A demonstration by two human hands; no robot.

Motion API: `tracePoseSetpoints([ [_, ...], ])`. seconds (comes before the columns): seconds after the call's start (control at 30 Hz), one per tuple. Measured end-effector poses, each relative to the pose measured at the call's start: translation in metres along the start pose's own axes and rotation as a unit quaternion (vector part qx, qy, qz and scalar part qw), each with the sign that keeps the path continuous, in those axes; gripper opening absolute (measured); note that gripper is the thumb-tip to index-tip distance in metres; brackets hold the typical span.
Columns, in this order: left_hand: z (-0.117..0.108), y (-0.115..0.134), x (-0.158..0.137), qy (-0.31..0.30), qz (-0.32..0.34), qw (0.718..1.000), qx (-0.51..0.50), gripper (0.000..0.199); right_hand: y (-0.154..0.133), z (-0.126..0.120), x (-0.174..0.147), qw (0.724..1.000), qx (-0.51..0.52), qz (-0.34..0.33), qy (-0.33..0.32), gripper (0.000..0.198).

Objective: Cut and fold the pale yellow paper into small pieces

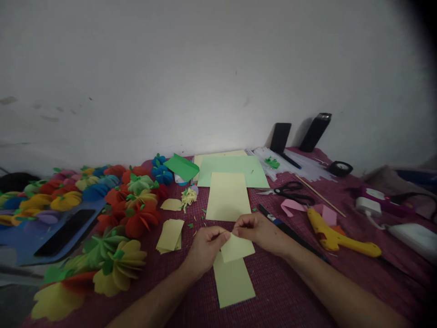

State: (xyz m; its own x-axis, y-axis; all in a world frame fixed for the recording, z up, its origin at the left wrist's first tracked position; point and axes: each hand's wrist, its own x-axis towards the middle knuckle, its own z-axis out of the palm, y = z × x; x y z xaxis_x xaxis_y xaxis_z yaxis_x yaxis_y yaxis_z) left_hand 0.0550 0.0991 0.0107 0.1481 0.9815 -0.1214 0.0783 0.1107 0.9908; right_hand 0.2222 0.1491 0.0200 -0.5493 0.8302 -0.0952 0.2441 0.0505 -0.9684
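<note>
My left hand [209, 248] and my right hand [256, 232] meet at the top edge of a small pale yellow paper piece [239, 248]. Both hands are closed, thumbs and fingers pinching that edge close together. Beneath it a longer yellow paper strip [235, 282] lies on the red woven cloth, partly covered. Just beyond my hands is a larger yellow paper sheet [228, 196], overlapping a light green sheet [257, 171]. Left of my left hand sits a stack of cut yellow paper pieces [170, 234], with a heap of yellow paper scraps [189, 197] behind it.
Many colourful paper pumpkins [141, 218] crowd the left side, near a black phone [64, 233]. On the right lie scissors [290, 190], a cutter [283, 225], a yellow glue gun [337, 234] and a wooden stick [321, 196]. A black bottle [316, 132] stands by the wall.
</note>
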Motion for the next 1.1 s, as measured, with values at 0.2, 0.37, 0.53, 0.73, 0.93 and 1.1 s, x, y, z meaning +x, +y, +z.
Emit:
tracePoseSetpoints([
  [0.2, -0.012, 0.005, 0.003, 0.024, -0.003, 0.998, -0.066, 0.028, -0.006, -0.024, 0.003, 0.999, 0.017, 0.02, 0.044, 0.016],
  [0.37, -0.014, 0.005, 0.004, 0.02, -0.007, 0.995, -0.102, 0.028, -0.009, -0.017, -0.001, 0.998, 0.053, 0.022, -0.023, 0.024],
  [0.53, -0.012, 0.003, 0.005, 0.018, -0.016, 0.995, -0.096, 0.028, -0.007, -0.007, -0.004, 0.998, 0.055, 0.028, -0.034, 0.03],
  [0.73, -0.011, 0.003, 0.005, 0.024, -0.019, 0.993, -0.11, 0.028, -0.005, -0.007, -0.005, 0.995, 0.05, 0.04, -0.078, 0.029],
  [0.93, -0.011, 0.005, 0.005, 0.029, -0.028, 0.991, -0.125, 0.029, -0.007, -0.009, -0.005, 0.995, 0.051, 0.041, -0.077, 0.025],
  [1.1, -0.011, 0.006, 0.005, 0.032, -0.02, 0.991, -0.13, 0.029, -0.006, -0.011, -0.005, 0.996, 0.03, 0.04, -0.072, 0.023],
])
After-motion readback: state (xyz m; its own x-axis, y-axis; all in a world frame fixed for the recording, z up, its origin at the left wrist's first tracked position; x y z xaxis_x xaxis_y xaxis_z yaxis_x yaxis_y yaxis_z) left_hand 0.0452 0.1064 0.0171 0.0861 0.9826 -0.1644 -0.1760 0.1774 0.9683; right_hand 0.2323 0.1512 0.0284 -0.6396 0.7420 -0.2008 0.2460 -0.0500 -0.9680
